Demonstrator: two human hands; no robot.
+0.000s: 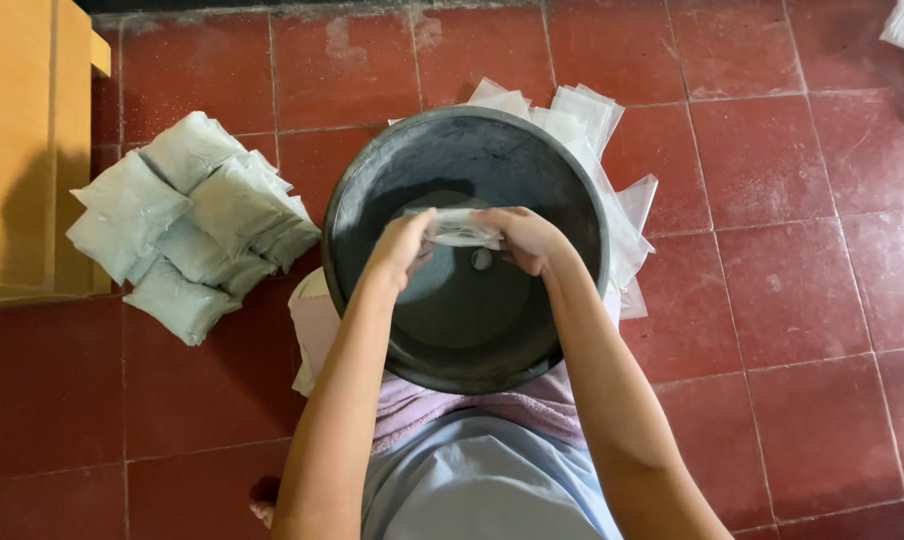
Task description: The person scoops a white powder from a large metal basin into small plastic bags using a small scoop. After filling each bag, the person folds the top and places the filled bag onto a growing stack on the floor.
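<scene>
A small clear plastic bag [462, 228] is held above the dark basin [372, 180], long axis crosswise. It is pinched between the left hand [404, 245] and right hand [525, 237], equally near.

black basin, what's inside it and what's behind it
Inside the black basin only its dark bottom shows, with a small pale spot near the middle. Over it both hands hold a clear plastic bag. Behind lie empty clear bags, partly hidden by the rim.
</scene>
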